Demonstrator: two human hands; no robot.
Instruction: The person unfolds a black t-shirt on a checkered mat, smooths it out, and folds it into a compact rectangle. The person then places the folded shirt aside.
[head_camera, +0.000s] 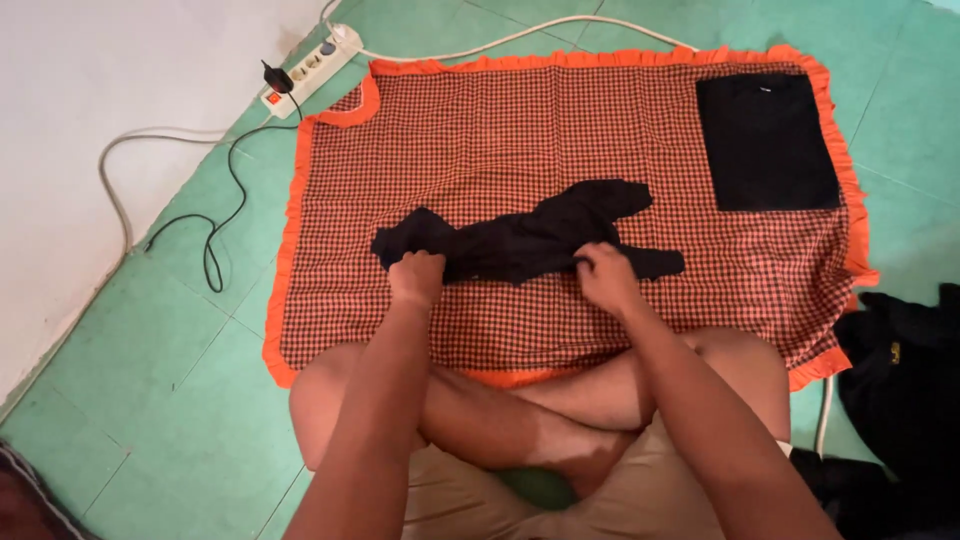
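A crumpled black garment (520, 235) lies across the middle of an orange-and-black checked cloth (560, 130) with an orange ruffled border, spread on the green tiled floor. My left hand (415, 277) is closed on the garment's left end. My right hand (605, 277) grips its lower right part. A neatly folded black garment (765, 140) lies flat on the cloth's far right corner. My crossed legs (520, 410) touch the cloth's near edge.
A white power strip (310, 62) with a black plug sits beyond the cloth's far left corner, with white and black cables (215, 215) trailing over the floor. A pile of dark clothing (900, 390) lies at my right. A white wall (90, 130) runs along the left.
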